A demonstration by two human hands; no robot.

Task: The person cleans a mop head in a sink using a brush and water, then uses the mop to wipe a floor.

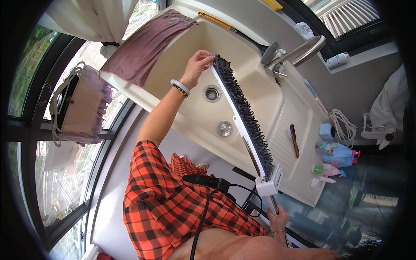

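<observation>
A flat mop with dark grey chenille strips on a white plate spans the cream sink basin diagonally. My left hand, with bracelets at the wrist, pinches the far end of the mop head at its corner. My right hand is closed around the metal pole, just below the white plastic block at the near end of the head. Under the mop, the basin shows a metal drain and a second round metal fitting.
A mauve towel drapes over the sink's left rim. The curved faucet stands at the back. A wooden-handled brush lies on the ribbed drainboard. Several bottles line the right side. A black cable hangs before me.
</observation>
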